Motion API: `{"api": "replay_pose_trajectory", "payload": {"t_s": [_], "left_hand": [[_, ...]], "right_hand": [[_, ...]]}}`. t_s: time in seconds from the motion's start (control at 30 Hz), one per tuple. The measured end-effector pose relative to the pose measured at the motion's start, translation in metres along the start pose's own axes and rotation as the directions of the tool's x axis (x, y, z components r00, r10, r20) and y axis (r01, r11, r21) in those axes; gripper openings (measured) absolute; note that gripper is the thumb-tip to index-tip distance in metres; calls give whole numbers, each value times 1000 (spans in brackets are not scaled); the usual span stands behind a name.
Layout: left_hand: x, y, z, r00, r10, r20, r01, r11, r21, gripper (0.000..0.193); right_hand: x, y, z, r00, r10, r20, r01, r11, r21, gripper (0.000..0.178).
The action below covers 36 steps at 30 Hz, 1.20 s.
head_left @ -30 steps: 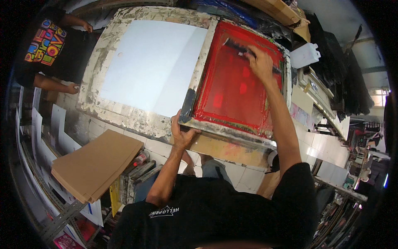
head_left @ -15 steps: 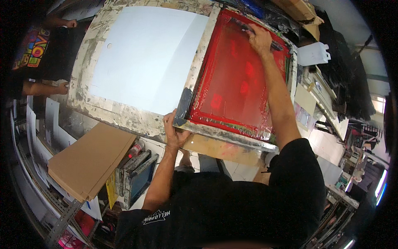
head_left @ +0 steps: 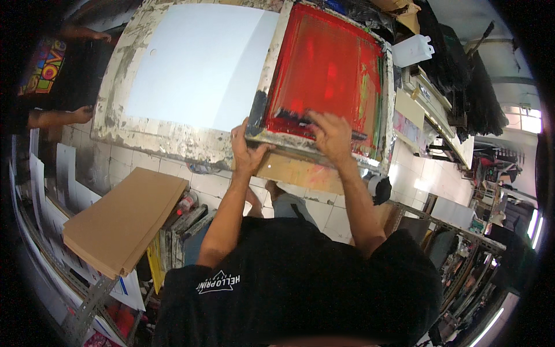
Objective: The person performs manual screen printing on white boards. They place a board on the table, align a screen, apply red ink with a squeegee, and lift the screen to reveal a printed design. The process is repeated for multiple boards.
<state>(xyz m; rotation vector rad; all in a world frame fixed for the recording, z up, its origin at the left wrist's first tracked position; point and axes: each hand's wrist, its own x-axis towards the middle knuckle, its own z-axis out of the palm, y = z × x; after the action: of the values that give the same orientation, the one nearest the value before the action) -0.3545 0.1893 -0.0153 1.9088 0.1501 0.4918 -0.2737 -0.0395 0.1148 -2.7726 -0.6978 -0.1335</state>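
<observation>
In front of me at the right lies a screen-printing frame [head_left: 276,49], its mesh covered with wet red ink [head_left: 324,69]. My right hand [head_left: 332,137] is closed round a squeegee [head_left: 287,115], which lies across the mesh at its near end; the hand hides part of it and slightly blurs. My left hand [head_left: 245,151] grips the frame's near left corner, beside a dark grey patch [head_left: 258,107], thumb pointing right. To the left, a large white sheet [head_left: 196,63] lies flat on the stained printing table [head_left: 113,115].
Across the table's left end, another person's hands [head_left: 84,114] rest near its edge. Brown cardboard sheets [head_left: 124,222] are stacked at lower left, with a bottle [head_left: 188,202] and frames beside them. A white jug [head_left: 413,50] stands beyond the screen's right side; a shelf [head_left: 445,225] runs at right.
My right hand has drawn the squeegee from the far end of the mesh to the near end. My left hand keeps its hold on the corner. The view has shifted slightly.
</observation>
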Motion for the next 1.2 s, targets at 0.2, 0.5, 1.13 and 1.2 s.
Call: {"api": "replay_pose_trajectory", "payload": {"t_s": [0.2, 0.5, 1.13, 1.2], "left_hand": [[6, 0, -3, 980, 182, -83, -164, 969, 183, 102], [7, 5, -4, 999, 41, -26, -31, 954, 297, 73], [8, 6, -8, 999, -17, -32, 27, 948, 317, 67], [8, 7, -7, 998, -49, -40, 59, 947, 316, 68]], "right_hand": [[26, 28, 2, 987, 38, 157, -103, 895, 433, 41], [1, 29, 56, 984, 88, 157, -85, 996, -29, 83], [272, 235, 107, 939, -123, -320, 12, 945, -328, 68], [299, 245, 110, 875, -215, -434, 38, 924, -381, 60]]}}
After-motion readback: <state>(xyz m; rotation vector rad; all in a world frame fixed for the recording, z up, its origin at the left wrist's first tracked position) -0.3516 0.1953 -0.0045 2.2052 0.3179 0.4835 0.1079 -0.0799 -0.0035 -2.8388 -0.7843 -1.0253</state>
